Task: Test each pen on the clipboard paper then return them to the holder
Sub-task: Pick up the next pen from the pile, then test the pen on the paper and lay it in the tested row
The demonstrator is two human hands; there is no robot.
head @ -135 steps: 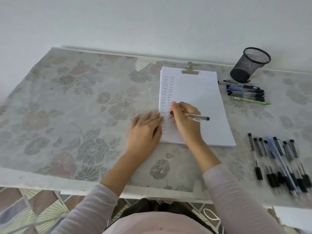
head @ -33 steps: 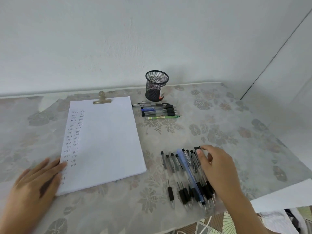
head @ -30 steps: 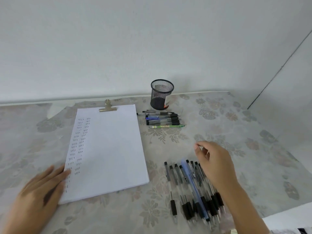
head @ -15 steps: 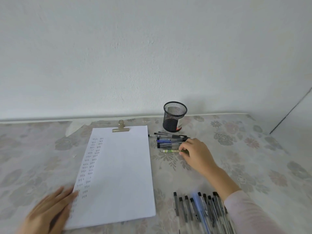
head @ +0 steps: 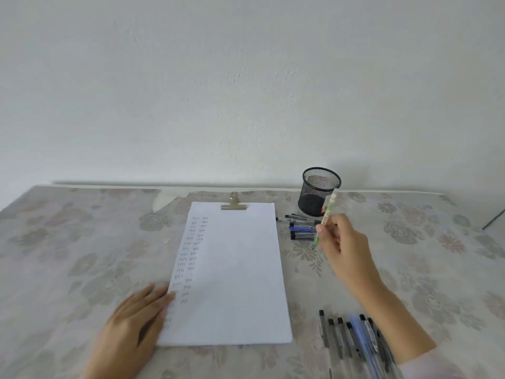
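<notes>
Now right hand [head: 338,242] fingers pinch green pen [head: 326,214]; left hand [head: 136,321] flat, fingers spread.

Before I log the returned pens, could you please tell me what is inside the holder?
Through the holder's mesh and open rim no pens show, so it looks empty. Its floor is too dark to check.
</notes>
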